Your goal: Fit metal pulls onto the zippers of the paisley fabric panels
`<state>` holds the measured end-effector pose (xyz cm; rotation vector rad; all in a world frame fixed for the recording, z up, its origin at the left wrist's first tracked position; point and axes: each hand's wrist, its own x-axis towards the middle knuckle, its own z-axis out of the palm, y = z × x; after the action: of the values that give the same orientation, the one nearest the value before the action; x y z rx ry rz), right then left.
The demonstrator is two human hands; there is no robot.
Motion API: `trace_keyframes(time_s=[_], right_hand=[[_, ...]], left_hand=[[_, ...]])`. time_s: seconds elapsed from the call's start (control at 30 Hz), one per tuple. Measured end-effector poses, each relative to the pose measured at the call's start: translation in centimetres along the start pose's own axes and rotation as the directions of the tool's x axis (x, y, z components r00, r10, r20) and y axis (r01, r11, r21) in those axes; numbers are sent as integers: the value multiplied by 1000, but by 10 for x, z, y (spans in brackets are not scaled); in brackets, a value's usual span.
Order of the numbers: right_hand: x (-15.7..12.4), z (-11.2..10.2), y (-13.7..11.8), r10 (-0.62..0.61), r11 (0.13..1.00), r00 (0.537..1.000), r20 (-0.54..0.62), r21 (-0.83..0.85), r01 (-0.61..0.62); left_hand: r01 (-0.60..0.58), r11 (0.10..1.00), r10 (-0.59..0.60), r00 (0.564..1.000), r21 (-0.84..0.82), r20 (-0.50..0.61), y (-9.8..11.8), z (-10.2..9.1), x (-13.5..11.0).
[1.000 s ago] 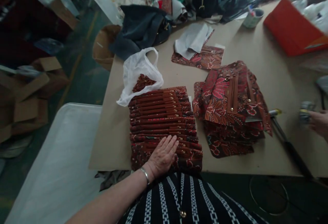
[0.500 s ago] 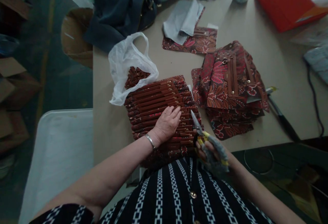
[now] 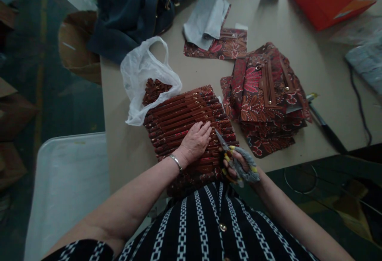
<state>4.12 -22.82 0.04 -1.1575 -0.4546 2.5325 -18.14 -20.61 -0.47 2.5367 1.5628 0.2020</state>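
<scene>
Overlapping rows of brown patterned fabric panels with zippers lie in front of me at the table's edge. My left hand rests on them, its fingers stretched out towards the small metal zipper pulls. A pair of scissors is in my right hand, whose fingers are wrapped round the padded grey and yellow handles. The blades point up and left, with their tips close to my left fingertips. I cannot tell whether the blades touch the panels.
A white plastic bag holds small brown strips. To the right is a stack of flowered panels, beside a black-handled tool. Grey cloth lies behind. A red box and a dark bag stand farther back.
The scissors have moved left, their tips now nearer my left fingers. My left hand keeps its place on the panels. The whole view has shifted slightly.
</scene>
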Motion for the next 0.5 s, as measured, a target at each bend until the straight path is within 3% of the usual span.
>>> trace_keyframes(time_s=[0.17, 0.5], right_hand=[[-1, -5, -6, 73, 996, 997, 7, 45, -73], [6, -8, 0, 44, 999, 999, -9, 25, -44]], left_hand=[[8, 1000, -8, 1000, -15, -8, 0, 0, 0], [17, 999, -17, 1000, -38, -8, 0, -1, 0]])
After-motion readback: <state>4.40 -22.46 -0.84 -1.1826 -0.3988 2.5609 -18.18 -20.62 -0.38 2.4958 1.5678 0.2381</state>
